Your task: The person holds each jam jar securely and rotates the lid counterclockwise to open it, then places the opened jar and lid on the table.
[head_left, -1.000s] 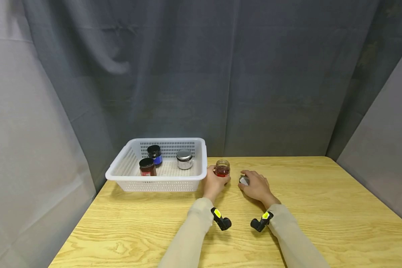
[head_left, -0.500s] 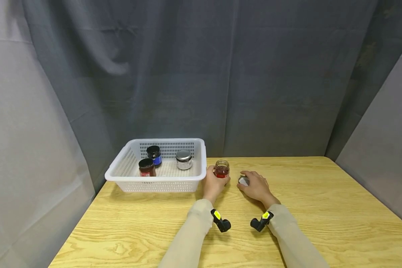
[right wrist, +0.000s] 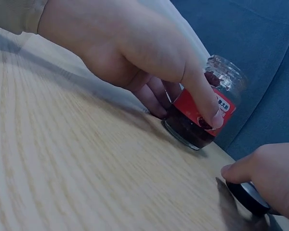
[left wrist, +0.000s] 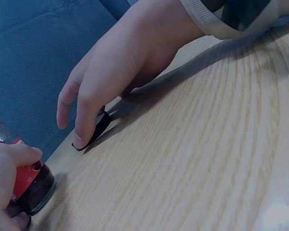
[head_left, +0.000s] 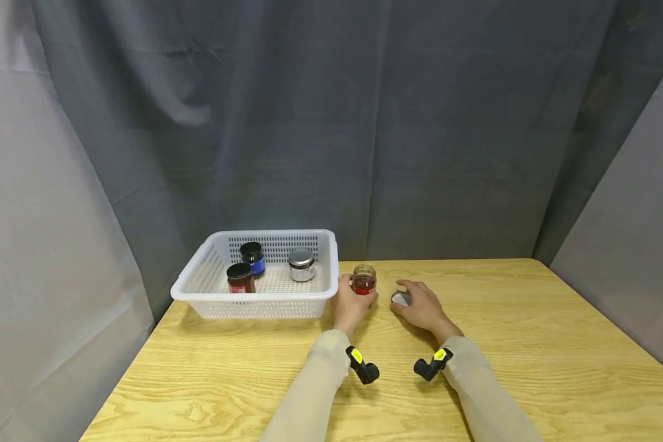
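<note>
An uncapped glass jar with a red label stands upright on the table, just right of the basket. My left hand grips it from the left, fingers behind and thumb across the label, as the right wrist view shows. Dark red contents lie below the bare glass neck. A short way to the right, a round jar lid lies low at the tabletop, its pale face showing upward. My right hand holds the lid by its edge between thumb and fingers. In the left wrist view, a fingertip covers part of its dark rim.
A white perforated basket stands at the left. Inside are a jar with a blue label, a red-labelled jar with a black lid, and a silver-lidded jar. Grey cloth hangs behind the wooden table.
The head view has shifted slightly. Both hands keep their hold on the jar and the lid, with hardly any movement.
</note>
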`<state>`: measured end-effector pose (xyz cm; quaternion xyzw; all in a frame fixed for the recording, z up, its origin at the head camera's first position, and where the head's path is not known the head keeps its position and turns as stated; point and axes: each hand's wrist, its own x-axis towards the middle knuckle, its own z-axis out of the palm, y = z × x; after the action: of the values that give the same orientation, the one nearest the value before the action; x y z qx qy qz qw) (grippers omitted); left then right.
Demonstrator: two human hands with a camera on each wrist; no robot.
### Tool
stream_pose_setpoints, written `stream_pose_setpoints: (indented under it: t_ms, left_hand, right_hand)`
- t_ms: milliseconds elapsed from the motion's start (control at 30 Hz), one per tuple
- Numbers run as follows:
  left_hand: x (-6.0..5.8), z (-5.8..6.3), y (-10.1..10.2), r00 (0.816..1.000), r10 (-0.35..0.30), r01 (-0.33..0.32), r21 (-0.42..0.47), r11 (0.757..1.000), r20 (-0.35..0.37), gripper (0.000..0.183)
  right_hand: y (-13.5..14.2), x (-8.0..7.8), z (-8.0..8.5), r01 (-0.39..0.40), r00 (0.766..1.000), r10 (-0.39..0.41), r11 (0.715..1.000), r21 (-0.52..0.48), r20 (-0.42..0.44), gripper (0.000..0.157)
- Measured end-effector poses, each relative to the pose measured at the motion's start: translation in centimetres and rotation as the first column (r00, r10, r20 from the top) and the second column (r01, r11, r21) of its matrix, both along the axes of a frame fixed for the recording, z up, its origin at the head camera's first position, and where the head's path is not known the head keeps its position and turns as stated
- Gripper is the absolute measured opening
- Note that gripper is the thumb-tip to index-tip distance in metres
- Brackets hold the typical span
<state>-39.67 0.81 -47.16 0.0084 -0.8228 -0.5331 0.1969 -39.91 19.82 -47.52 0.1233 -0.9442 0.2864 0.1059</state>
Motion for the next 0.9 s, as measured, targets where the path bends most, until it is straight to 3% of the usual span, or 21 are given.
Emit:
stream_pose_setpoints:
  t_ms: [167,367,467,900]
  left_hand:
    - [0.1,0.0,0.2,1.0,0.012,-0.012,0.003,1.0,-0.003,0.064]
    - [0.9,0.4,1.2,1.0,-0.004,0.004,0.007,1.0,0.007,0.103]
    - [1.5,0.8,1.7,1.0,0.0,0.0,-0.013,1.0,-0.017,0.113]
    - [1.8,2.5,2.3,0.994,0.023,-0.03,-0.066,0.997,-0.109,0.109]
  right_hand:
    - [0.0,0.0,0.3,0.003,1.0,-0.003,1.0,-0.016,0.022,0.065]
    - [0.2,0.1,1.2,0.036,0.999,-0.035,0.999,-0.033,0.02,0.065]
    - [0.2,0.1,1.6,0.027,1.0,-0.027,0.999,-0.031,0.001,0.065]
    - [0.3,0.5,2.8,0.001,1.0,-0.002,0.999,-0.041,-0.023,0.067]
